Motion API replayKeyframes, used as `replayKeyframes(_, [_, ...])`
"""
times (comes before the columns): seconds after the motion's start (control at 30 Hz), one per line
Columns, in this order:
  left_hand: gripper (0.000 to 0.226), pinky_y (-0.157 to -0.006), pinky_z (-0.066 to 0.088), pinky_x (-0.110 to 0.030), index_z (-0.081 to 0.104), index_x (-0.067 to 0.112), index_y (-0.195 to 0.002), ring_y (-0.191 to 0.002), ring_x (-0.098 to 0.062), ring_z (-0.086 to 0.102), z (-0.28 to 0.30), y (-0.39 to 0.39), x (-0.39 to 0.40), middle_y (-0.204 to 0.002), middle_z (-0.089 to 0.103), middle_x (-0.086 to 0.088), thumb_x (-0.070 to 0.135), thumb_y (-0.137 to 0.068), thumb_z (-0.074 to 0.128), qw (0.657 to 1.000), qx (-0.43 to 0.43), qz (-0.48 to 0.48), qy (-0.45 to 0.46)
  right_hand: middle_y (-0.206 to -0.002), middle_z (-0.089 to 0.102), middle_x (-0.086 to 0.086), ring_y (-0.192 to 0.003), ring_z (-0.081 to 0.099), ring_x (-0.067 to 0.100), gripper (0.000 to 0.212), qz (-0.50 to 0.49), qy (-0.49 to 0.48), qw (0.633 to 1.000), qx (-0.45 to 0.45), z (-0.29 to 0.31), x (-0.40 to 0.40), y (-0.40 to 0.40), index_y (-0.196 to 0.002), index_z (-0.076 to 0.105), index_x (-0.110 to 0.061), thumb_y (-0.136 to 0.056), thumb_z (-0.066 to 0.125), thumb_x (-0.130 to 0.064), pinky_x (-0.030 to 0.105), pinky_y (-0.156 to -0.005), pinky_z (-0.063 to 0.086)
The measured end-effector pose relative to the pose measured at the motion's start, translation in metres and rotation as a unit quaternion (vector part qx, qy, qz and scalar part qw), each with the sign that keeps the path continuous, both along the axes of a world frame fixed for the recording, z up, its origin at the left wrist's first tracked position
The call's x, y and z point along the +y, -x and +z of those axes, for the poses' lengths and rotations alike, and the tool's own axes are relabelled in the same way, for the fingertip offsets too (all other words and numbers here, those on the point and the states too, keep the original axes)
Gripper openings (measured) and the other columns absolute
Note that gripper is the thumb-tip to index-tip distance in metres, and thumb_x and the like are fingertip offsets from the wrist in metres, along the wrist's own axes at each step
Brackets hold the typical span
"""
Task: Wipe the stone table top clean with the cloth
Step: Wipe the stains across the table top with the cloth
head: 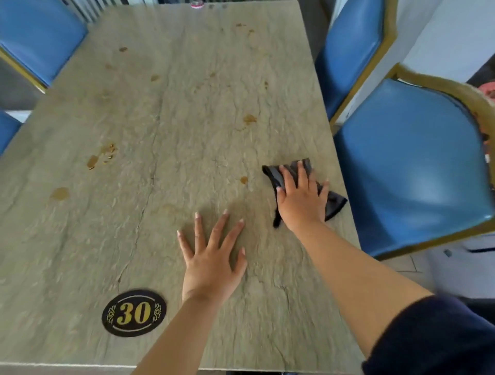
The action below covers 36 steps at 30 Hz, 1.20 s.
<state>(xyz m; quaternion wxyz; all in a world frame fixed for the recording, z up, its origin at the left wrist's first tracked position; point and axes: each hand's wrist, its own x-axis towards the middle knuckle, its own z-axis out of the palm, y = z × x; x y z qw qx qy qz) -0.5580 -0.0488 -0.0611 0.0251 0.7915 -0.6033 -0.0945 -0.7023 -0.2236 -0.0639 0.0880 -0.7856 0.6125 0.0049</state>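
Two hands on stained stone surface (166, 112): right hand (301, 199) flat, pressing black cloth (284, 174); left hand (211, 257) beside cloth, splayed, empty.

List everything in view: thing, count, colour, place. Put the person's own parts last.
stone table top: one, grey-beige, fills the middle of the view.
stains: many, brown-orange, scattered over the left, middle and far parts of the table.
number plaque: one, black oval with a gold 30, near left of the table.
cloth: one, black, crumpled, near the right edge of the table.
chairs: four partly in view, blue seats with gold frames, two on the right, two on the left.
small round item: one, reddish, at the far table edge; too blurred to identify.
left hand: one, spread flat on the table, empty.
right hand: one, pressed flat on the cloth.
sleeve: one, dark navy, on the right arm.
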Motion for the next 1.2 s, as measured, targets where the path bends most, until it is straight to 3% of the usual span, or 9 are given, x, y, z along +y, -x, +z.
replayKeyframes(0.2, [0.064, -0.114, -0.009, -0.065, 0.002, 0.041, -0.152, -0.145, -0.029, -0.026, -0.002, -0.001, 0.000, -0.162, -0.004, 0.014, 0.056, -0.092, 0.020, 1.000, 0.006, 0.014, 0.009, -0.162, 0.001, 0.002, -0.147, 0.007, 0.029, 0.055, 0.161, 0.016, 0.987, -0.009, -0.002, 0.036, -0.027, -0.151, 0.011, -0.036, -0.098, 0.010, -0.049, 0.056, -0.115, 0.005])
replayKeyframes(0.3, [0.066, -0.114, -0.009, -0.064, 0.001, 0.037, -0.153, -0.145, -0.028, -0.027, -0.003, -0.001, 0.000, -0.162, -0.005, 0.014, 0.055, -0.092, 0.019, 1.000, 0.014, 0.021, 0.011, -0.161, 0.009, 0.002, -0.146, 0.016, 0.030, 0.057, 0.138, 0.019, 0.990, -0.011, -0.001, 0.060, -0.001, -0.150, 0.017, -0.039, -0.095, 0.011, -0.049, 0.057, -0.115, 0.004])
replayKeyframes(0.43, [0.066, -0.113, -0.013, -0.063, 0.004, 0.036, -0.153, -0.145, -0.028, -0.025, -0.001, -0.002, 0.000, -0.162, -0.003, 0.015, 0.054, -0.092, 0.020, 1.000, 0.021, 0.002, 0.014, -0.161, -0.007, -0.002, -0.148, -0.002, 0.026, 0.056, 0.142, -0.044, 0.988, -0.031, 0.007, 0.100, 0.011, -0.150, 0.006, -0.043, -0.098, 0.025, -0.049, 0.051, -0.114, -0.011])
replayKeyframes(0.6, [0.055, -0.118, -0.007, -0.055, 0.037, 0.025, -0.144, -0.148, -0.024, 0.010, 0.011, 0.008, -0.003, -0.156, 0.026, 0.003, 0.020, -0.090, 0.046, 0.962, 0.187, 0.143, 0.139, -0.159, 0.017, -0.005, -0.148, 0.005, 0.020, 0.051, 0.103, -0.019, 0.980, -0.167, 0.026, 0.103, 0.049, -0.148, 0.026, -0.038, -0.100, 0.041, -0.031, 0.050, -0.118, -0.001])
replayKeyframes(0.67, [0.051, -0.120, 0.002, -0.052, 0.043, 0.017, -0.138, -0.143, -0.027, 0.022, 0.022, 0.035, -0.009, -0.149, 0.034, -0.006, 0.012, -0.087, 0.046, 0.958, 0.180, 0.105, 0.197, -0.158, 0.022, 0.000, -0.148, 0.007, 0.019, 0.048, 0.037, -0.020, 0.977, -0.208, 0.027, 0.093, 0.067, -0.147, 0.032, -0.028, -0.100, 0.040, -0.023, 0.047, -0.119, 0.004])
replayKeyframes(0.77, [0.062, -0.121, -0.003, -0.046, 0.025, 0.017, -0.151, -0.150, -0.025, 0.001, 0.017, 0.092, -0.017, -0.161, 0.016, -0.010, 0.043, -0.095, 0.033, 0.986, 0.090, -0.081, 0.115, -0.158, 0.022, 0.000, -0.148, 0.005, 0.013, 0.044, 0.023, -0.063, 0.966, -0.250, 0.022, 0.077, 0.087, -0.146, 0.036, -0.019, -0.102, 0.037, -0.016, 0.033, -0.120, 0.007])
replayKeyframes(0.9, [0.080, -0.113, -0.019, -0.057, -0.010, 0.036, -0.152, -0.142, -0.026, -0.033, -0.003, 0.099, -0.047, -0.160, -0.021, 0.001, 0.076, -0.086, 0.013, 0.999, -0.013, -0.047, 0.013, -0.159, 0.018, -0.003, -0.147, 0.002, 0.008, 0.044, 0.089, -0.076, 0.966, -0.232, 0.010, 0.052, 0.105, -0.147, 0.036, -0.020, -0.103, 0.035, -0.019, 0.028, -0.119, 0.009])
replayKeyframes(1.07, [0.078, -0.114, -0.009, -0.063, -0.007, 0.047, -0.150, -0.147, -0.027, -0.021, 0.002, 0.069, -0.073, -0.162, -0.013, 0.007, 0.079, -0.081, 0.012, 0.995, 0.000, 0.095, -0.023, -0.160, 0.014, 0.000, -0.148, 0.003, 0.013, 0.047, 0.147, -0.048, 0.961, -0.229, -0.002, 0.032, 0.107, -0.147, 0.034, -0.021, -0.101, 0.037, -0.010, 0.032, -0.120, 0.013])
replayKeyframes(1.2, [0.076, -0.115, -0.004, -0.063, 0.001, 0.048, -0.150, -0.150, -0.027, -0.006, 0.001, 0.136, -0.024, -0.163, -0.003, 0.005, 0.078, -0.081, 0.015, 0.994, 0.002, 0.110, -0.002, -0.161, 0.011, 0.002, -0.148, 0.001, 0.017, 0.059, 0.182, -0.016, 0.961, -0.205, -0.010, 0.029, 0.112, -0.150, 0.029, -0.020, -0.096, 0.040, 0.002, 0.036, -0.120, 0.013])
